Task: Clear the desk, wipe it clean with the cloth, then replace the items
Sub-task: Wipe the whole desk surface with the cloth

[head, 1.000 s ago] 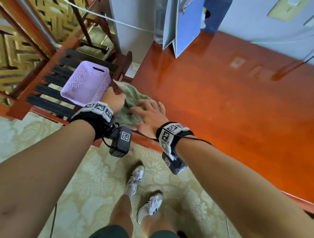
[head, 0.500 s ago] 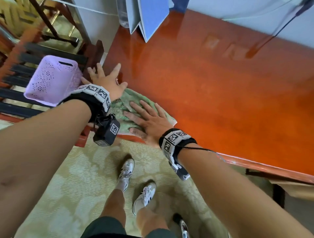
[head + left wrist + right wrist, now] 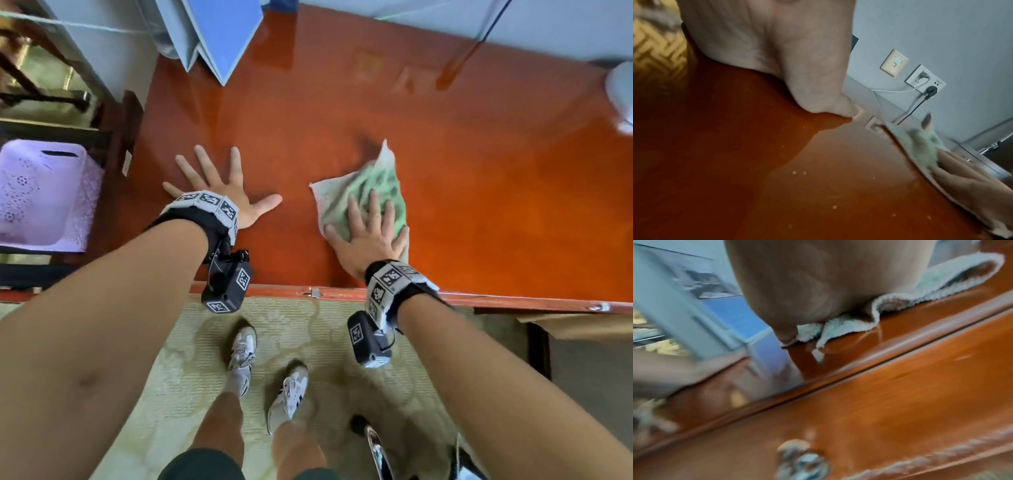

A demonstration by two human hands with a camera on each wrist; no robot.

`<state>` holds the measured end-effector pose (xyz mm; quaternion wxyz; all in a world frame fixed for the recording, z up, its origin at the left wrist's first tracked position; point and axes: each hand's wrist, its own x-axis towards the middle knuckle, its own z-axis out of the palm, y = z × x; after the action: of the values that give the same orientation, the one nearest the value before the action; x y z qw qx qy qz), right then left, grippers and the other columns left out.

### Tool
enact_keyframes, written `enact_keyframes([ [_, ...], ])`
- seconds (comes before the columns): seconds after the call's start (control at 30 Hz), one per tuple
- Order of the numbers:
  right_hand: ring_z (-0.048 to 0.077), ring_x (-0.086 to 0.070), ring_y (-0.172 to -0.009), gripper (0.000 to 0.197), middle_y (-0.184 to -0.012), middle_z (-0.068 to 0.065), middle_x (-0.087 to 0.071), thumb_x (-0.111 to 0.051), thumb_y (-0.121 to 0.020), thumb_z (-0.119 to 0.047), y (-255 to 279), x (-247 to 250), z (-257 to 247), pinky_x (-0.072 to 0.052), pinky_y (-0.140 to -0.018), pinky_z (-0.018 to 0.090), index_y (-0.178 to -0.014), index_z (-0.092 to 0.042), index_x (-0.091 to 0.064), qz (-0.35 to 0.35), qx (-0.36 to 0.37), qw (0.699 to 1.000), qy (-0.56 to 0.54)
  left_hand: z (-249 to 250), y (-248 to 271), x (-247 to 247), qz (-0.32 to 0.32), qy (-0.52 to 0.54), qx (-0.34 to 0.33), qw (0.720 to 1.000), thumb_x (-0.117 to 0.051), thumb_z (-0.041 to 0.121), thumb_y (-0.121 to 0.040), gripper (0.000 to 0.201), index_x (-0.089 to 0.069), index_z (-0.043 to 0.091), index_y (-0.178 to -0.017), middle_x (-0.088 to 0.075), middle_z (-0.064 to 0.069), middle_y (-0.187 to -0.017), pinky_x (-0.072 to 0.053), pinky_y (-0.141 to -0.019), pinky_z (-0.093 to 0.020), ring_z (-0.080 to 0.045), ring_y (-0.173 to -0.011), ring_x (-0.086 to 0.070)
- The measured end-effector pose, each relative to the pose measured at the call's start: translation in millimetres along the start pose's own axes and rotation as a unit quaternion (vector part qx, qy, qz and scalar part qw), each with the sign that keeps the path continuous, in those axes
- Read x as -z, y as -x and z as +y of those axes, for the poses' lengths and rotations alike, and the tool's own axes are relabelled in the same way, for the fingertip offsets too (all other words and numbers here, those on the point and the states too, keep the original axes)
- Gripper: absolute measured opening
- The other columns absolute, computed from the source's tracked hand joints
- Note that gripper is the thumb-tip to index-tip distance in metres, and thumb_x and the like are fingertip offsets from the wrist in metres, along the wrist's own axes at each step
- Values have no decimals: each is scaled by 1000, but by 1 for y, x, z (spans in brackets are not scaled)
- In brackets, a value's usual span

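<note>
One cloth (image 3: 368, 186), green and pale, rumpled, its far corner peaked up. I see my right hand (image 3: 371, 236) flat on its near half, fingers (image 3: 373, 209) straight and spread, pressing it to the counter (image 3: 479, 192); most of the cloth lies ahead of the fingertips. My left hand (image 3: 222, 185) lies palm down on bare wood well left of the cloth, fingers splayed, holding nothing. Cloth pattern blurred; in the right wrist view its folded hem (image 3: 875, 311) shows under the palm. One lilac basket (image 3: 41, 195) off the counter, left of my left fingers, cut by the frame. One blue folder (image 3: 222, 31) stands ahead, top cut off.
</note>
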<state>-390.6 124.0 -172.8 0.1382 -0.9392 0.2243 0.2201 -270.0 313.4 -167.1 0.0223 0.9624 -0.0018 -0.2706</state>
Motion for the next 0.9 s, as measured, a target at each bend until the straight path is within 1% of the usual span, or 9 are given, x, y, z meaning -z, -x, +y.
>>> enact_keyframes([
  [0.1, 20, 31, -143, 73, -156, -13, 31, -27, -90, -69, 15, -19, -46, 20, -112, 57, -150, -48, 9, -16, 141, 990, 27, 4, 4, 1, 9, -12, 15, 1000, -27, 91, -66, 108, 22, 37, -146, 31, -15, -152, 0, -107, -71, -44, -139, 24],
  [0.23, 11, 31, -142, 69, -155, -21, 28, -32, -91, -69, 19, -13, -29, 21, -113, 52, -148, -53, 4, -41, 179, 983, 3, 14, 7, 11, 22, -59, 18, 998, -37, 83, -74, 105, 18, 36, -148, 30, -16, -153, -3, -108, -70, -41, -140, 24],
  [0.3, 9, 30, -142, 69, -155, -24, 27, -32, -90, -71, 18, -6, 4, 20, -114, 50, -146, -58, 6, -32, 139, 990, -12, 25, 7, 20, 22, -69, -14, 997, -38, 88, -68, 110, 21, 37, -147, 32, -14, -152, -4, -106, -71, -40, -140, 26],
  [0.47, 12, 26, -144, 73, -155, -19, 29, -26, -87, -77, 17, 18, 98, 13, -117, 51, -145, -56, 12, -11, -55, 998, -39, 79, 12, 24, -33, -46, -64, 996, -39, 91, -63, 116, 28, 40, -143, 34, -14, -151, -6, -109, -69, -45, -139, 23],
  [0.57, 13, 24, -145, 76, -157, -16, 27, -25, -86, -78, 20, 26, 137, 10, -117, 51, -146, -54, 14, 2, -173, 982, -78, 94, 15, 8, -60, -67, -73, 993, -38, 95, -57, 124, 30, 38, -143, 34, -18, -150, -4, -108, -67, -50, -138, 20],
  [0.7, 19, 21, -147, 77, -159, -12, 24, -25, -86, -76, 16, 32, 124, 8, -116, 55, -148, -50, 11, 11, -302, 940, -158, 92, 11, 4, -61, -85, -74, 992, -40, 94, -56, 126, 32, 36, -142, 36, -20, -149, -2, -109, -66, -52, -137, 21],
  [0.73, 22, 21, -147, 77, -159, -9, 23, -25, -87, -74, 13, 35, 113, 8, -115, 57, -149, -48, 10, 6, -314, 934, -172, 93, 9, 5, -65, -87, -71, 992, -39, 95, -56, 127, 33, 35, -142, 36, -21, -148, -2, -108, -66, -53, -137, 20],
  [0.8, 26, 20, -147, 77, -160, -6, 23, -25, -89, -73, 6, 37, 85, 7, -114, 59, -151, -44, 10, -3, -280, 947, -157, 96, 6, 8, -69, -100, -64, 991, -37, 97, -53, 130, 33, 34, -142, 34, -24, -148, -4, -108, -68, -56, -136, 17],
  [0.9, 27, 30, -143, 78, -155, -5, 34, -28, -90, -70, -8, 35, 39, 13, -112, 60, -149, -44, 16, -40, -132, 987, -85, 105, 3, 19, -71, -117, -68, 988, -39, 96, -54, 130, 31, 32, -143, 30, -28, -148, -8, -106, -69, -61, -135, 7],
])
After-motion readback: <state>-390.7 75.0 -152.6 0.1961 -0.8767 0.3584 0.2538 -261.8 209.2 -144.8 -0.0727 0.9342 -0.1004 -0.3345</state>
